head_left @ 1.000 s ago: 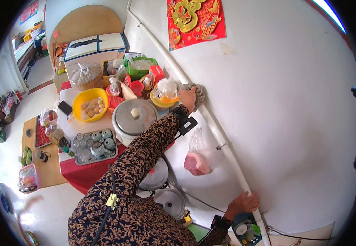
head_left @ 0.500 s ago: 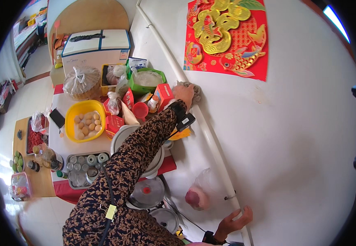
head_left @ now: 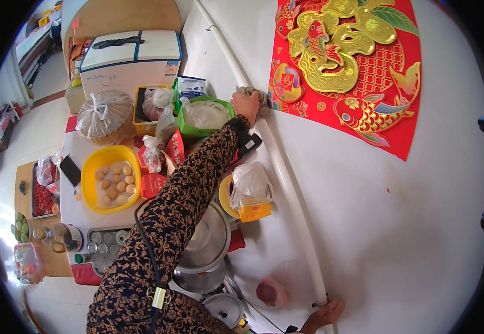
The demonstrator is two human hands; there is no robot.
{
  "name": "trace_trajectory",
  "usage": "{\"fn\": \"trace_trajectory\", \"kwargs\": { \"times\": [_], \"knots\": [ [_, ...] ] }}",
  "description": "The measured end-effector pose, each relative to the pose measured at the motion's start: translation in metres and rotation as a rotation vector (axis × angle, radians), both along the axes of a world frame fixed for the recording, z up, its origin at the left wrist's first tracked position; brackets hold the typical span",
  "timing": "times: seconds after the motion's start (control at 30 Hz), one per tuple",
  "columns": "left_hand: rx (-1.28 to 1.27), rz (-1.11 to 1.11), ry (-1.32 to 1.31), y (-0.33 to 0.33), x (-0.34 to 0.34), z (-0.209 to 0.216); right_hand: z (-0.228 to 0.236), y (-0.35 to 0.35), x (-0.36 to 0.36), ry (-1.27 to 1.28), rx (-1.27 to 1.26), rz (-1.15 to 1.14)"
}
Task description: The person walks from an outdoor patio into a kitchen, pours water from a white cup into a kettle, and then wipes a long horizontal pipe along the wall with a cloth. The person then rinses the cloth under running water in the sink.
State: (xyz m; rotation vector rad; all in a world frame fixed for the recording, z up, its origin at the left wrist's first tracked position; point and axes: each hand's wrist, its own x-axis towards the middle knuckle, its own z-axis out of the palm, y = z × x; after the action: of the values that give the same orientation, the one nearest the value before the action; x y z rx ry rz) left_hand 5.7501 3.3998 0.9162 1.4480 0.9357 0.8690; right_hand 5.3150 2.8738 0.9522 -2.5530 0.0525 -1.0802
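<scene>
My left hand (head_left: 246, 107), at the end of a dark floral sleeve, is closed over a greyish cloth (head_left: 262, 101). The cloth is pressed around a white pipe (head_left: 284, 173) that runs along the white wall (head_left: 375, 222). Low at the right, my right hand (head_left: 326, 316) has its fingers curled at the lower part of the same pipe, beside a small clip (head_left: 320, 304). A red and gold fish decoration (head_left: 345, 72) is on the wall, right of the cloth.
Left of the pipe, a crowded table holds a yellow basin of eggs (head_left: 87, 189), a green container (head_left: 197, 132), a bagged basket (head_left: 105, 117) and a tray of jars (head_left: 101, 261). Below are a large metal pot (head_left: 219, 250) and a lidded pot (head_left: 224, 309). A white chest (head_left: 136, 67) stands behind.
My left hand and the cloth have shifted slightly up along the pipe. My right hand has gone from raised with spread fingers to curled at the pipe lower down. The view has shifted.
</scene>
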Motion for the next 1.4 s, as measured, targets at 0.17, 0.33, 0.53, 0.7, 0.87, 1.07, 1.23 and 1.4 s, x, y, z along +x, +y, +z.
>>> {"fn": "trace_trajectory", "kwargs": {
  "times": [0.17, 0.33, 0.53, 0.7, 0.87, 1.07, 1.23, 1.4],
  "knots": [
    [0.463, -0.277, 0.126, 0.096, 0.098, -0.066, 0.003, 0.01, 0.007, -0.005, 0.047, -0.038],
    [0.375, -0.152, 0.33, 0.141, 0.14, -0.044, 0.01, 0.035, 0.012, -0.104, 0.273, -0.099],
    [0.191, -0.141, 0.098, 0.182, 0.129, -0.004, 0.014, 0.041, 0.018, -0.032, 0.015, -0.253],
    [0.457, -0.29, 0.126, 0.232, 0.164, -0.024, 0.007, 0.035, 0.016, -0.07, 0.099, -0.145],
    [1.009, -0.134, 0.037, 0.261, 0.206, -0.041, 0.006, 0.031, 0.018, -0.047, 0.126, -0.265],
    [1.768, 0.19, -0.263, 0.256, 0.2, -0.065, 0.004, 0.02, 0.016, -0.022, 0.007, -0.274],
    [1.681, 0.116, 0.057, 0.186, 0.148, -0.048, 0.001, 0.017, 0.012, -0.032, 0.068, -0.316],
    [0.835, -0.052, 0.33, 0.106, 0.083, -0.024, 0.002, 0.021, 0.012, -0.159, 0.033, -0.242]
  ]
}}
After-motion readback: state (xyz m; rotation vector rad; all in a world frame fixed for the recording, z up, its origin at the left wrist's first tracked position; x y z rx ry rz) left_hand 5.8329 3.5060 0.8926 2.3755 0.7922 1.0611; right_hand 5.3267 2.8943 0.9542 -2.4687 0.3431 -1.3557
